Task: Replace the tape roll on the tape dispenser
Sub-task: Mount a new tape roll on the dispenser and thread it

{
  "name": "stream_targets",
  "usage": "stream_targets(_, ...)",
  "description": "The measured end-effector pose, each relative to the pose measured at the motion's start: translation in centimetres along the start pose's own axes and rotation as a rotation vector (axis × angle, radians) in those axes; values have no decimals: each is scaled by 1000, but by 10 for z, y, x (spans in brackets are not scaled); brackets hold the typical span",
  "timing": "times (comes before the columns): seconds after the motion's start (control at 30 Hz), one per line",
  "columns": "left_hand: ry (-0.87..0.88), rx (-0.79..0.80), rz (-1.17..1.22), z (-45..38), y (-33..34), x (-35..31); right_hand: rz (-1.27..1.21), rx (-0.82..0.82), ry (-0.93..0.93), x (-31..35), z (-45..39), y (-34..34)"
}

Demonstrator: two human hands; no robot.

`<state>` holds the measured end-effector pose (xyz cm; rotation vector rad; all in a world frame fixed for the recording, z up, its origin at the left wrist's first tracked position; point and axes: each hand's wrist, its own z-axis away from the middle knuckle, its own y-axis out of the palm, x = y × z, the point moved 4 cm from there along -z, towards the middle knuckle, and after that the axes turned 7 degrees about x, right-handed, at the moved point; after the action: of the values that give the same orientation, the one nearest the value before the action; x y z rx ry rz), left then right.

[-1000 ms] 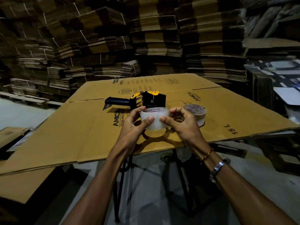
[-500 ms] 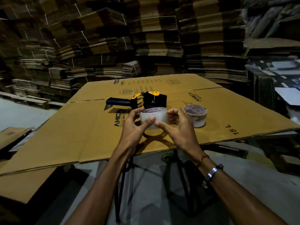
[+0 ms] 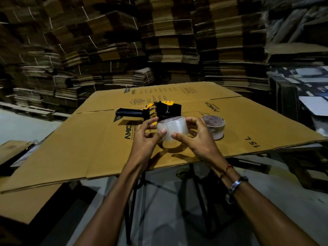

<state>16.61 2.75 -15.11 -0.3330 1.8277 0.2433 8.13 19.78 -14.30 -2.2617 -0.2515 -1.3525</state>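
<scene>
I hold a clear tape roll [image 3: 174, 126] in the air above the near part of a flattened cardboard sheet [image 3: 92, 146]. My left hand [image 3: 145, 141] grips its left side, thumb on the front face. My right hand [image 3: 195, 139] grips its right side, thumb tip touching the front face near the left thumb. Just behind the roll lies the black and yellow tape dispenser [image 3: 159, 110], its black handle pointing left. A second tape roll [image 3: 214, 126] with a printed core lies flat on the cardboard to the right.
The cardboard sheet lies over a black metal-legged stand [image 3: 134, 201]. Tall stacks of flattened cartons [image 3: 159, 41] fill the background. Another cardboard sheet [image 3: 21, 203] lies lower at the left. White boxes [image 3: 314, 105] sit at the far right.
Both hands have kept hold of the clear roll, shifting it slightly nearer and turning it, and my thumbs have come closer together on its front face. The dispenser and second roll stay put.
</scene>
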Motion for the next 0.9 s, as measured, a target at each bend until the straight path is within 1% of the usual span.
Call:
stream_targets(0.1,-85,14,152,0,-1,1,3,-15,21,-1,1,-2)
stream_targets(0.17,-115,59,227,-1,-2,1,-11,-26,24,0,1,-3)
stream_targets(0.27,-139,140,242,-3,0,2,-44,-21,30,0,2,-4)
stream_targets(0.4,-155,162,306,-4,1,2,-51,-20,14,-1,2,-3)
stream_targets(0.47,-137,150,264,-3,0,2,-76,-26,2,-2,3,-2)
stream_targets(0.57,-107,88,163,-3,-1,3,-89,-49,-28,-3,3,-1)
stream_targets(0.7,-83,21,157,-2,-2,2,-71,-39,-41,-1,5,2)
stream_targets(0.77,-89,25,146,-1,0,1,-40,-45,-53,0,5,4)
stream_targets(0.9,-80,42,7,-3,3,-1,11,-20,-41,6,3,7)
